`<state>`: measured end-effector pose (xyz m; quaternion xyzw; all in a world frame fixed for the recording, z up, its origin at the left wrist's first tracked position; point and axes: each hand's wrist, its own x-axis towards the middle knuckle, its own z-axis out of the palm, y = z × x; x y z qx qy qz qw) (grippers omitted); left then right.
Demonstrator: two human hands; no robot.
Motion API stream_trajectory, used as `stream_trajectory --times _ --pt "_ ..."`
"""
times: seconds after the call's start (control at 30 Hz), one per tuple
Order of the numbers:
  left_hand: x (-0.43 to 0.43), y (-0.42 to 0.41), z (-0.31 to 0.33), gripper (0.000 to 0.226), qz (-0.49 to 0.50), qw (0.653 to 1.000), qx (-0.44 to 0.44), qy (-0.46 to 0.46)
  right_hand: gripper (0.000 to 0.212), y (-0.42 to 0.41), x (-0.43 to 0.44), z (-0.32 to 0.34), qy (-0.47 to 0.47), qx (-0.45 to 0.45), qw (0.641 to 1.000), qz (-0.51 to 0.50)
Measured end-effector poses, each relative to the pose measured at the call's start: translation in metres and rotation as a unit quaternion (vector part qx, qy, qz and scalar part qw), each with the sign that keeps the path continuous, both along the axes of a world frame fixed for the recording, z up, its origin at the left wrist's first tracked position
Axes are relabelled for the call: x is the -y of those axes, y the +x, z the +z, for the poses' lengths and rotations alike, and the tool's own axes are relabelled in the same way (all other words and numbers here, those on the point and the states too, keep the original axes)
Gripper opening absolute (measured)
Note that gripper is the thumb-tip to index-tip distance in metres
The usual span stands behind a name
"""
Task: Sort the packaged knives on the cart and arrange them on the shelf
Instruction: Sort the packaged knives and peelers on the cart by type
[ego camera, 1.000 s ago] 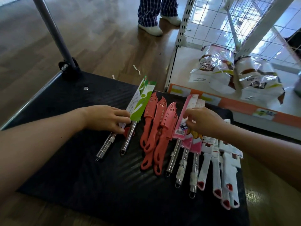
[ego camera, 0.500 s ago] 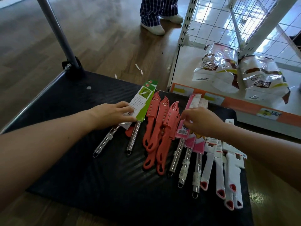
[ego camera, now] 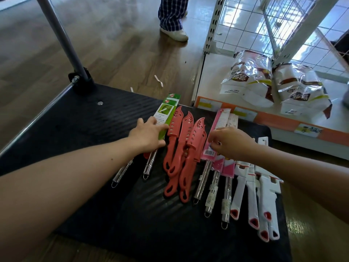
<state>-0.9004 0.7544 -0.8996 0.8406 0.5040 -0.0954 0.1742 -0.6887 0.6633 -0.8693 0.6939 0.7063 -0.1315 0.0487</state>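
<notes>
Packaged knives lie in rows on the black cart deck (ego camera: 90, 129). At the left are two steel-handled knives on green cards (ego camera: 167, 110); my left hand (ego camera: 147, 135) rests on them, fingers stretched across the card. Beside them lie several red sheathed knives (ego camera: 181, 146). My right hand (ego camera: 232, 142) pinches the edge of the pink-carded knives (ego camera: 220, 120), whose steel handles point toward me. Several white-handled knives (ego camera: 264, 197) lie at the far right, partly under my right forearm.
The cart's grey handle pole (ego camera: 62, 38) rises at the back left. The white bottom shelf (ego camera: 211, 76) with an orange price strip stands behind the cart and holds two crinkly bags (ego camera: 251, 76). A person's legs (ego camera: 172, 16) stand on the wood floor beyond.
My left hand has slid forward along the green cards and its fingers have spread flatter. My right hand stays on the pink cards. The view has tilted slightly.
</notes>
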Motion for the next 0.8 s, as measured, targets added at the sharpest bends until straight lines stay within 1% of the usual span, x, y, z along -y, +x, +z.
stream_trajectory --times 0.1,0.17,0.33,0.47,0.7,0.8 --pt "0.002 -0.003 0.001 0.057 0.03 0.999 0.006 -0.014 0.024 -0.003 -0.002 0.001 0.002 -0.004 1.0 0.005" --pt "0.002 -0.009 -0.001 0.057 0.046 0.999 0.013 -0.007 0.023 -0.005 -0.004 0.002 0.008 -0.01 1.0 0.008" --pt "0.006 -0.022 -0.003 0.056 0.063 0.998 0.026 0.005 0.021 -0.013 -0.01 0.003 0.016 -0.017 1.0 0.015" --pt "0.007 -0.03 -0.001 0.058 0.075 0.997 0.018 0.0 0.02 -0.021 -0.013 0.002 0.01 -0.017 1.0 0.017" --pt "0.005 -0.039 0.003 0.058 0.063 0.998 -0.014 -0.008 0.022 -0.035 -0.015 0.001 0.007 0.004 1.0 0.019" --pt "0.008 -0.034 0.006 0.057 0.019 0.997 -0.06 0.054 0.023 -0.035 -0.011 0.003 -0.007 -0.002 1.0 0.013"
